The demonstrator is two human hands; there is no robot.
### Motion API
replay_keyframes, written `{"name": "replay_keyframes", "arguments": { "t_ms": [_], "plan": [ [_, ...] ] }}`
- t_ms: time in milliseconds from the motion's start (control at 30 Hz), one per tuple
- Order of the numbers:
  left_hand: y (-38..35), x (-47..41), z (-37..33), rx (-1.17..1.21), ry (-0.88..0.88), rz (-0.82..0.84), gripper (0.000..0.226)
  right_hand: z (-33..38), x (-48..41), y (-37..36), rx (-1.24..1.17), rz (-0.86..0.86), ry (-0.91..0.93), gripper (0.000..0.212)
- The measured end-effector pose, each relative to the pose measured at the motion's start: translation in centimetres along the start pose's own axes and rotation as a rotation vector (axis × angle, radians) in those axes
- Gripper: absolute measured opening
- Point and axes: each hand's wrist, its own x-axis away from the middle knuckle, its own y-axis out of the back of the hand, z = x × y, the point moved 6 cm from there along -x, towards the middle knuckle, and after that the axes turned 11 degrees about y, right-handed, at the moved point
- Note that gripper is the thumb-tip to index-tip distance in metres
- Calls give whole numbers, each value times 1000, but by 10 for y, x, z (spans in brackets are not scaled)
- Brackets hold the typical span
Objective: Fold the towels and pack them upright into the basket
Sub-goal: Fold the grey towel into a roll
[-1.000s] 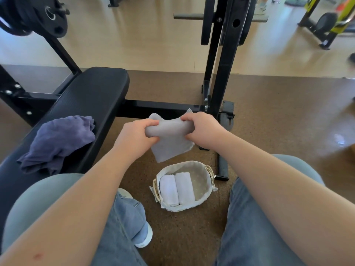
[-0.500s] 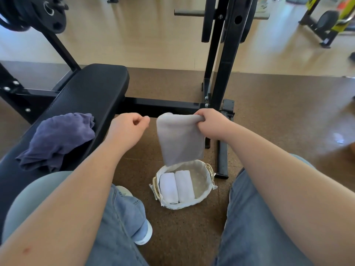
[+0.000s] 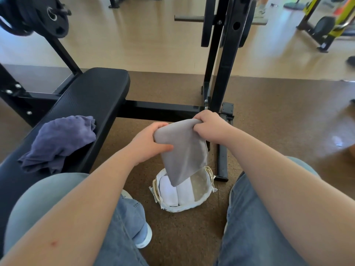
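1. Grey towel point(image 3: 184, 150): held in the air between both hands, above the basket. Its top edge is bunched, and the rest hangs down and narrows to a tip. The tip lies across the basket's mouth in this view; whether it touches anything inside cannot be told.
2. Left hand point(image 3: 151, 143): fingers and thumb curled round the towel's upper left corner, with the thumb on the front of the cloth.
3. Right hand point(image 3: 211, 129): closed in a fist on the towel's upper right edge, slightly higher than the left hand.
4. Basket point(image 3: 208, 194): pale with a cloth lining, standing on the brown floor point(image 3: 278, 135) between the person's legs.
5. White towels point(image 3: 169, 192): two rolls, side by side and touching, in the left half of the basket. The right half shows bare lining.
6. Purple towel point(image 3: 59, 141): crumpled and unfolded, lying on the desk, well apart from the hands on their left.
7. Desk point(image 3: 92, 96): black and padded, running along the left side, joined to a black metal frame point(image 3: 221, 73).
8. Weight plate point(image 3: 51, 16): black, at the upper left.
9. Shoe point(image 3: 145, 237): pale, on the floor near the basket.
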Motion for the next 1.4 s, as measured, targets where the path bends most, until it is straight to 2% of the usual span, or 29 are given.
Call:
{"name": "replay_keyframes", "arguments": {
  "t_ms": [133,300,500,667,733,800,933,1033,1100,1200,1333,1400],
  "plan": [
    [10,-4,2,-86,8,-138,35,0,1,0,-35,28,21,27],
    [7,-3,0,-15,-12,-80,34,2,2,1,-57,43,51,28],
    [24,-2,-2,-22,-29,-156,22,-6,0,12,-62,-16,25,26],
    [26,-1,2,195,39,-207,39,-10,0,13,-206,-179,-27,38],
    [26,-1,2,263,54,-226,33,-13,0,10,-289,-220,-63,41],
    [27,0,0,246,40,-254,22,-13,1,10,-334,-264,-68,35],
    [28,-3,2,310,56,-225,23,-3,2,13,-292,-335,4,15],
    [27,-3,2,287,79,-175,51,1,2,14,-302,-290,22,20],
    [29,-3,-1,177,83,-180,67,4,3,14,-258,-211,44,41],
    [26,-1,-6,-1,67,-193,77,12,5,12,-27,-113,115,64],
    [21,-3,-5,-96,26,-196,73,19,6,2,189,-71,172,59],
    [23,-4,-6,-143,-56,-219,56,21,6,1,232,-77,179,50]
  ]
}}
